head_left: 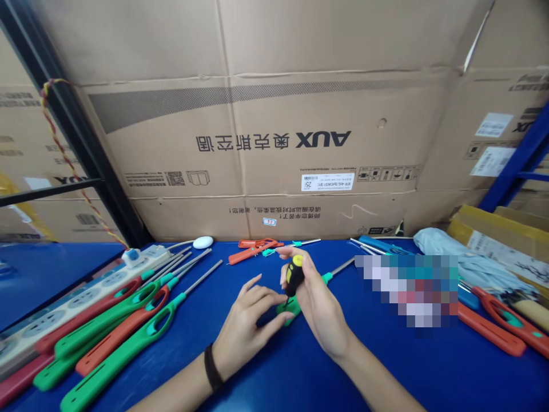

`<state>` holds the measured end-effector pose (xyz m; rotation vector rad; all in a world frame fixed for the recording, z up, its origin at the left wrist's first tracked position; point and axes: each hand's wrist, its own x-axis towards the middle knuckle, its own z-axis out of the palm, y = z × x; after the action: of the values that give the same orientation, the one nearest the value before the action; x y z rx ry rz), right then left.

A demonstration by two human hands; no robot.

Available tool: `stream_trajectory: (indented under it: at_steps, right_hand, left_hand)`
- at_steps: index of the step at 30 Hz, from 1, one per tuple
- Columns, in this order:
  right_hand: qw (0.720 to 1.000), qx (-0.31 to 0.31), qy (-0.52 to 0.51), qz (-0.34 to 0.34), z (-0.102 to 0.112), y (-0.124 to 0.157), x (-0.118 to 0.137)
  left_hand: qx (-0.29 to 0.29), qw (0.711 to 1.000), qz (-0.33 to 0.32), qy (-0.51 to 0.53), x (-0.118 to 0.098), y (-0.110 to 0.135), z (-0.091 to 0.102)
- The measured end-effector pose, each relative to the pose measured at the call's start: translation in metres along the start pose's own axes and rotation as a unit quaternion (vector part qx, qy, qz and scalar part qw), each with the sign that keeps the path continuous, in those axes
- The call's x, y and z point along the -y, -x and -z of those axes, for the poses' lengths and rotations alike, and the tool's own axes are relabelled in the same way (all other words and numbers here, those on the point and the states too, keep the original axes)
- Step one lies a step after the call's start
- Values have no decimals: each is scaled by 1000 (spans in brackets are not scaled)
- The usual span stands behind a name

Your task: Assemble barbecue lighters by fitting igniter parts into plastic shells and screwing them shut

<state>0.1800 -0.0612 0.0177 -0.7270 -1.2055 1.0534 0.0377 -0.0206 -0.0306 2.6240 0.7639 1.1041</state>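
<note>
A green long-neck gas lighter [292,311] lies on the blue tabletop, its metal rod [343,265] pointing to the upper right. My left hand [246,320], with a dark band at the wrist, pinches the lighter's handle end between thumb and fingers. In my right hand [322,312] is a short black-and-yellow screwdriver [294,277], gripped upright and slightly tilted. Its shaft comes down onto the handle beside my left fingertips. Much of the handle is hidden by my hands, and the screwdriver's tip is hard to make out.
Several red and green lighters [124,343] lie at left beside a white power strip [86,297]. Orange lighter parts [253,250] rest at the back, before a cardboard wall [274,114]. To the right are more lighters [489,329], a pixelated patch and a yellow-edged box [506,234].
</note>
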Motion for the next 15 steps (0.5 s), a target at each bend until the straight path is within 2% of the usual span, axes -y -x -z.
stream_trajectory:
  at_steps: [4,7,15]
  right_hand:
    - [998,33,42,32,-4,-2,3]
    - [999,40,0,35,-5,-3,4]
    - [999,30,-11,15,-1,-6,2]
  left_hand:
    - [-28,998,27,48,1,-2,-2]
    - [-30,997,41,55,0,-3,-3]
    - [-21,999,-25,-10,-7,-2,-2]
